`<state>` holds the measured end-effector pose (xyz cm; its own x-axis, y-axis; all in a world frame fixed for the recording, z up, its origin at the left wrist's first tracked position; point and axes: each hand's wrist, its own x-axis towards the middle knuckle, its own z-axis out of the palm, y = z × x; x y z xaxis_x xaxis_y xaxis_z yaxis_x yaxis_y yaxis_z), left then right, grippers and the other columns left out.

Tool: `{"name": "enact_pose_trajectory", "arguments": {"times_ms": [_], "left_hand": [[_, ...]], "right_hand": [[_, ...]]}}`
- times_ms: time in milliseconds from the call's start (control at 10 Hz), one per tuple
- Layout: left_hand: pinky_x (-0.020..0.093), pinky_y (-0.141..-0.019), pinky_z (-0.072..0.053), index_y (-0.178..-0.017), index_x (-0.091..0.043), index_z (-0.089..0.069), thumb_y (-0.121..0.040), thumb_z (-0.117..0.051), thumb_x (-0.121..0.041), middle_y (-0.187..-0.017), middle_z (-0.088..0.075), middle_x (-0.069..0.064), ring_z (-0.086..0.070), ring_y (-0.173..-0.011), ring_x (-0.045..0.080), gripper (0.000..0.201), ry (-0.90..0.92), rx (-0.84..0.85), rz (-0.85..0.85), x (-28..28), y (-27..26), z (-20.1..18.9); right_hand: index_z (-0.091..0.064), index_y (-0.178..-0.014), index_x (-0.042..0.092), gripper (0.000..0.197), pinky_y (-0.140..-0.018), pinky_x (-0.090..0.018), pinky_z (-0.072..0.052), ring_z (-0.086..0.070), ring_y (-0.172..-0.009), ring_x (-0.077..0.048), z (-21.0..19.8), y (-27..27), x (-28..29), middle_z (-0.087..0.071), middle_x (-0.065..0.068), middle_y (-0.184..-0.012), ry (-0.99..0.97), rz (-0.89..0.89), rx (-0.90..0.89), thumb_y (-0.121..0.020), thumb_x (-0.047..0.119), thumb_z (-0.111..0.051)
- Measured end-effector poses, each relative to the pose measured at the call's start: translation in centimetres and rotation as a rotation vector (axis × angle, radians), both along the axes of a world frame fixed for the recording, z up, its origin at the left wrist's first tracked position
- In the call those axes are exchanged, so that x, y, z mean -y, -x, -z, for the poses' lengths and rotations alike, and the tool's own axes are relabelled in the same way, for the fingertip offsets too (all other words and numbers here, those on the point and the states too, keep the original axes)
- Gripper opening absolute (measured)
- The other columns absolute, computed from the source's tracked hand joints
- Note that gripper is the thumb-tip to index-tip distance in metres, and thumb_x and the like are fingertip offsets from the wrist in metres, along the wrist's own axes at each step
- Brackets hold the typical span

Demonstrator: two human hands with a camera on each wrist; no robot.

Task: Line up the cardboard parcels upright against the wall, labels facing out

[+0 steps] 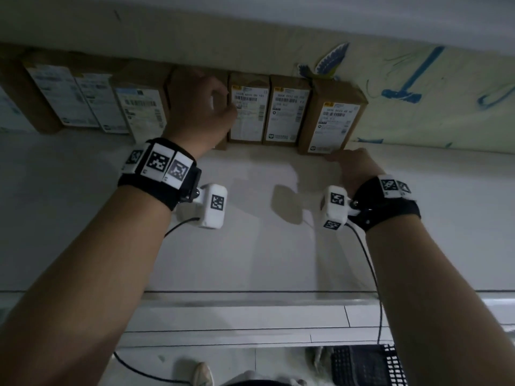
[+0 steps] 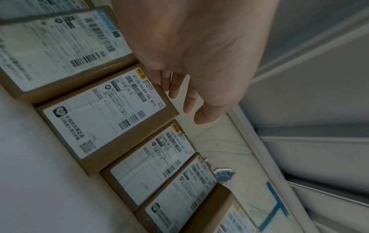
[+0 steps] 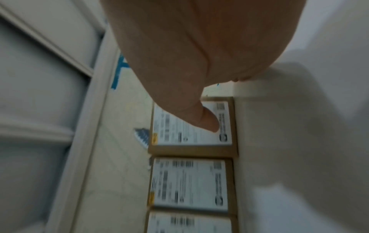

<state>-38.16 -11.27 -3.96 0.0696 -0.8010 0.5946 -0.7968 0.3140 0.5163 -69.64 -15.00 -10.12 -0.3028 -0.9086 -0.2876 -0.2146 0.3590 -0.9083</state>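
Several brown cardboard parcels stand upright in a row against the wall, white labels facing me. My left hand (image 1: pixel 206 107) is laid over the parcel marked 872B B049 (image 2: pixel 103 113), hiding most of it in the head view. Its fingers (image 2: pixel 175 89) hang loosely straight past that parcel's top edge, one touching the corner. The rightmost parcel (image 1: pixel 331 121) stands slightly askew and forward of its neighbour (image 1: pixel 287 110). My right hand (image 1: pixel 344 160) is at its lower right corner on the table. The thumb (image 3: pixel 209 123) lies flat on this parcel's (image 3: pixel 191 151) label; the other fingers are mostly hidden.
The parcels stand on a white tabletop (image 1: pixel 250 218), whose front edge (image 1: pixel 250 292) is near me. A pale wall mat with blue drawings (image 1: pixel 418 93) and a bird sticker (image 1: pixel 330 62) lies behind the row. A black basket (image 1: pixel 362 363) sits on the floor below.
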Motion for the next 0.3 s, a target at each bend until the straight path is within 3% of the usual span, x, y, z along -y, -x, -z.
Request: {"name": "enact_pose_trajectory", "arguments": {"times_ms": [100, 200, 300], "left_hand": [[0.021, -0.090, -0.032, -0.109, -0.010, -0.069, -0.090, -0.067, -0.031, -0.117, -0.058, 0.007, -0.053, -0.119, 0.023, 0.029, 0.000, 0.012, 0.004, 0.4, 0.2, 0.5], [0.017, -0.090, -0.021, -0.110, -0.006, -0.069, -0.089, -0.068, -0.029, -0.128, -0.058, 0.017, -0.048, -0.130, 0.032, 0.031, 0.009, 0.107, 0.021, -0.5, -0.3, 0.5], [0.030, -0.105, -0.037, -0.114, -0.005, -0.067, -0.087, -0.067, -0.029, -0.138, -0.051, 0.021, -0.045, -0.137, 0.036, 0.036, 0.014, 0.083, 0.056, -0.6, -1.7, 0.6]], "right_hand": [[-0.048, -0.126, 0.005, 0.059, -0.072, -0.034, -0.055, -0.062, -0.092, -0.024, 0.3, -2.5, -0.7, -0.062, -0.008, -0.107, 0.024, 0.070, -0.024, -0.080, 0.020, -0.081], [-0.058, -0.133, 0.004, 0.049, -0.079, -0.034, -0.048, -0.061, -0.100, -0.029, -0.2, -4.7, -1.6, -0.064, -0.011, -0.122, 0.024, 0.059, 0.001, -0.087, 0.014, -0.074], [-0.060, -0.137, 0.008, 0.048, -0.086, -0.034, -0.045, -0.057, -0.104, -0.027, -1.9, -7.0, -3.2, -0.061, -0.005, -0.120, 0.054, 0.064, -0.008, -0.092, 0.018, -0.072]]}}
